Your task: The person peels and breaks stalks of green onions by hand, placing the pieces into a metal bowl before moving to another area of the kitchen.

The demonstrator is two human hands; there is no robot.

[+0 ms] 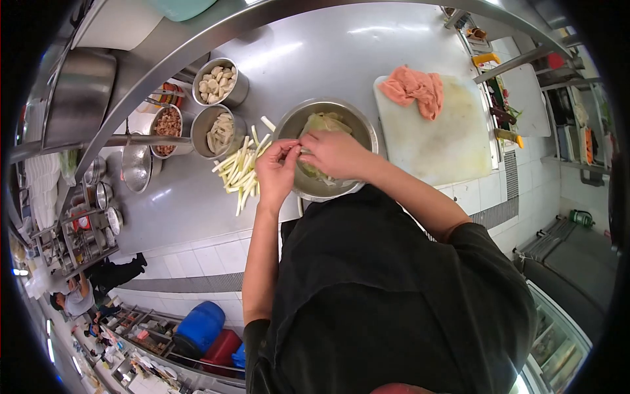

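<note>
left hand: pinches a cabbage leaf at the bowl rim.
right hand: grips same leaf.
bowl: bench front edge, beside the white sticks.
advice: better peel slowly, bowl steady.

Bowl between sticks (left) — board right.

A shiny metal bowl is seen under the fingers, with pale, limp, wet-looking leaves inside. A smooth, brushed steel counter lies beyond them. A matt, stained plastic board and crumpled orange cloth are seen to their right.
</note>
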